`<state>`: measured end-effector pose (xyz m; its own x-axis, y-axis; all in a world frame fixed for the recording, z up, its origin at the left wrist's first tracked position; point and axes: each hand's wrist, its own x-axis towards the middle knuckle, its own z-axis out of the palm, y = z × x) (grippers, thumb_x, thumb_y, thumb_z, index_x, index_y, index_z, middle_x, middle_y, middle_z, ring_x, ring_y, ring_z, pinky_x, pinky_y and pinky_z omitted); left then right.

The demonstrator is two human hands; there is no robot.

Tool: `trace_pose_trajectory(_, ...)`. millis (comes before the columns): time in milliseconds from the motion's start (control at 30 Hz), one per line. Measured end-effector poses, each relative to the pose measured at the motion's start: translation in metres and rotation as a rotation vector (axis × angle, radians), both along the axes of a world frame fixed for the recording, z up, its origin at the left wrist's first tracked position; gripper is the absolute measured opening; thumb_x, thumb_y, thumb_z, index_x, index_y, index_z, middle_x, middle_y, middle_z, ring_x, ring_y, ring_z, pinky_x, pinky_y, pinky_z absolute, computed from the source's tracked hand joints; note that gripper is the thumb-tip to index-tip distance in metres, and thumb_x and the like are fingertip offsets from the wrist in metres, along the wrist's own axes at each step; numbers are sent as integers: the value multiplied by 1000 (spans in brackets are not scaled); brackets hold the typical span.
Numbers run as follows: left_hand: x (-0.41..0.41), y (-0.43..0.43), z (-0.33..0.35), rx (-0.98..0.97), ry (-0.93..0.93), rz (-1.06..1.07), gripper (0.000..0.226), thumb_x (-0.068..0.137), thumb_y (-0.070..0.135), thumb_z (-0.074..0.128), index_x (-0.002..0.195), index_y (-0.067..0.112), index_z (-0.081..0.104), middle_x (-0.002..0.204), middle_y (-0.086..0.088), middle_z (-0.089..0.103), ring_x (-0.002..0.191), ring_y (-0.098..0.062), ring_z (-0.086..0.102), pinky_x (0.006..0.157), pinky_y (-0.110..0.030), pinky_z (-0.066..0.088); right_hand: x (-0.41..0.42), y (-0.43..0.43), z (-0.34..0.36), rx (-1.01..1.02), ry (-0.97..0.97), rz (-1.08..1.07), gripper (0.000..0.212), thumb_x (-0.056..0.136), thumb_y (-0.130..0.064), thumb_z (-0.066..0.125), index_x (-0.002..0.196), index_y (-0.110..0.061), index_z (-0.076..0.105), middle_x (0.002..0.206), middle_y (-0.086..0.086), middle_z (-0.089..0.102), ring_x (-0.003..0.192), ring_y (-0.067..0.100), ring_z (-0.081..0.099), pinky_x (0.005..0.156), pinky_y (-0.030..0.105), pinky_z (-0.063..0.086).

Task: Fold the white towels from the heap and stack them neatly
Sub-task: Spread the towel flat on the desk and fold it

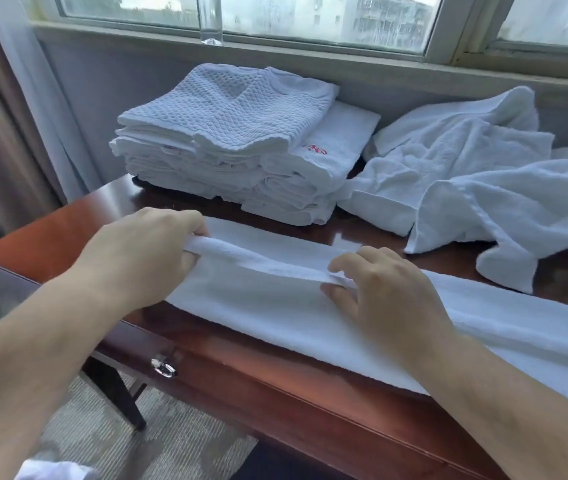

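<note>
Along the bottom of the frame runs the near edge of a reddish-brown wooden desk (241,382), with a small metal drawer pull (164,367) on its front at lower left and patterned grey carpet (109,431) beneath.

Just past that edge a white towel (275,317) lies spread on the desk, a long band running from left of centre down toward the right edge of the frame. Its far long edge is lifted off the wood into a raised fold. The left hand (144,251), left of centre, pinches the left end of that fold, fingers curled over the cloth and thumb beneath. The right hand (386,296), right of centre, grips the same fold further along, fingers bent close together over it with the thumb tucked under. The fold stretches taut between the two hands.

Beyond the towel, at upper centre, a stack of folded white towels (227,150) sits on the far part of the desk. The top one has a waffle weave, and one on the stack's right side shows red stitching (314,149). Just to its right the heap of unfolded white towels (466,174) sprawls across the upper right of the frame, its near-left corner touching the base of the stack.

Farthest back, a window sill (310,60) crosses the top of the frame with a clear glass (210,22) standing on it, and a curtain (2,116) hangs at upper left.
</note>
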<state>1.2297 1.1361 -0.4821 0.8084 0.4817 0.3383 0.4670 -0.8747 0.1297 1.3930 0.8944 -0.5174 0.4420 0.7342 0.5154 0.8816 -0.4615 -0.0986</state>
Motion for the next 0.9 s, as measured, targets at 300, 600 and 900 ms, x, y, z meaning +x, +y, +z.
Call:
trace_pose_trajectory(300, 54, 66, -12, -443, -77, 45, 28, 88, 47, 71, 72, 25, 65, 66, 9, 62, 60, -11, 57, 55, -26, 41, 39, 45, 2, -113, 182, -171, 24, 101, -47, 44, 93, -29, 58, 83, -7, 62, 82, 24, 60, 66, 36, 44)
trace_pose_trajectory(600, 77, 72, -20, -265, -83, 192, 34, 90, 48, 61, 71, 21, 54, 70, 5, 59, 62, -14, 54, 52, -27, 35, 61, 57, -1, -142, 269, -196, 25, 99, -53, 45, 96, -33, 59, 88, -6, 63, 83, 21, 59, 67, 34, 43)
trace_pose_trajectory(900, 95, -5, -32, -149, -91, -189, 35, 100, 39, 46, 131, 28, 57, 128, 2, 55, 122, -23, 46, 100, -34, 30, 61, 55, -7, -91, 327, -218, 25, 95, -56, 49, 92, -32, 48, 75, -13, 47, 77, 18, 50, 66, 34, 37)
